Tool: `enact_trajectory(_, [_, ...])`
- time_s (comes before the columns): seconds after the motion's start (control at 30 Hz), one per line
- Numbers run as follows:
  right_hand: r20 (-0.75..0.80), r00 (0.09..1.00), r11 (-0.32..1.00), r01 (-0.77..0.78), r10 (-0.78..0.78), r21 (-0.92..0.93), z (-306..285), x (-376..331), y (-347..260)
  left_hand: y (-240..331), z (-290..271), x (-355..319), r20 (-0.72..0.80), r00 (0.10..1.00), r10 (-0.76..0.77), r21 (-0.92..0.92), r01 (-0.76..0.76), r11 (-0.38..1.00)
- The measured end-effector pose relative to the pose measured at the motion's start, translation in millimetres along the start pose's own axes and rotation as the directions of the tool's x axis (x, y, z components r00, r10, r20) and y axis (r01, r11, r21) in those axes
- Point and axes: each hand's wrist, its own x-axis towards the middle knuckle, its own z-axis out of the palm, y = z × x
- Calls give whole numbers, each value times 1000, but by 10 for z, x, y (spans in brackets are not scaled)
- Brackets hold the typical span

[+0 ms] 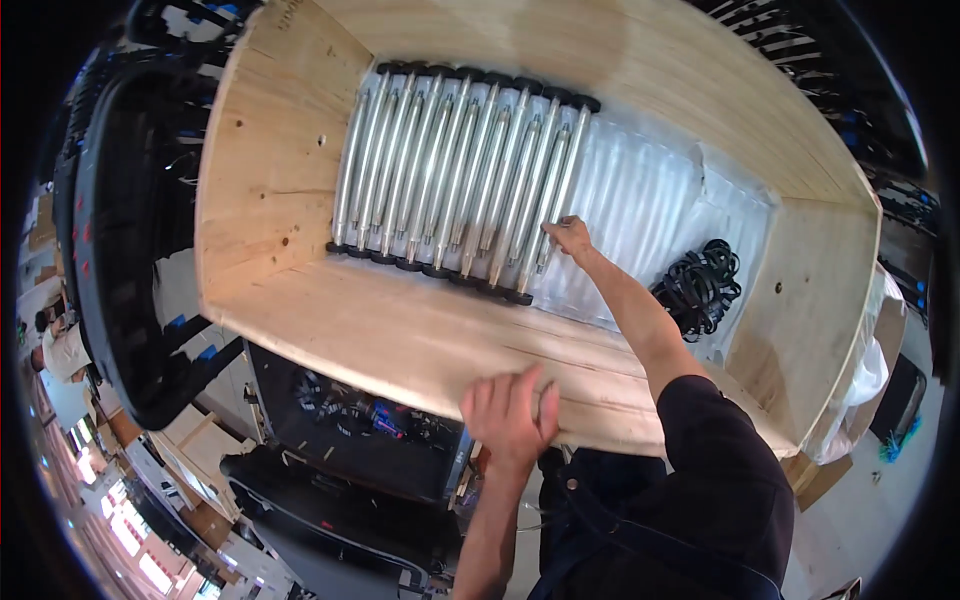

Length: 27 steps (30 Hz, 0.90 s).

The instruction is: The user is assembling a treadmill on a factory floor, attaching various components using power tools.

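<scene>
Inside a large wooden crate [280, 290], silvery metal rods with black round ends lie side by side in a row. My right hand [570, 236] reaches into the crate with its fingers closed at the rightmost metal rod [562, 185], at the right end of the row. Its fingertips touch the rod, lower than its middle. Over the near wall of the crate, my left hand [508, 415] rests on the rim with fingers and thumb apart. Clear plastic wrap [640, 190] covers another ribbed layer beneath, to the right of the rods.
A bundle of black straps or cables [703, 285] lies on the plastic at the crate's right. Left of the crate stands a black frame [140, 250]. Below it sits an open black case [360, 430] with loose parts. Another person [65, 350] is far left.
</scene>
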Motion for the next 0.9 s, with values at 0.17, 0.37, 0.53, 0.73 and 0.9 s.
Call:
enact_trajectory(0.17, [57,998,992,5,2,-126,-201,240,-110,40,-66,143,148,989,-29,-7,30,1000])
enact_trajectory(0.37, [60,998,762,-62,31,644,-650,-580,-752,105,-116,212,56,997,-47,4,47,999])
enact_trajectory(0.53, [-167,981,984,120,-97,130,-1239,-1588,-789,54,-99,69,-66,997,-43,-63,39,997])
enact_trajectory(0.73, [329,868,890,433,-371,-140,-1613,-4185,-1133,172,-462,-172,-217,936,-277,-536,122,835])
enact_trajectory(0.9, [661,673,804,569,-333,-174,-1025,-5486,-916,435,-1950,-685,-234,783,-577,-972,-189,138])
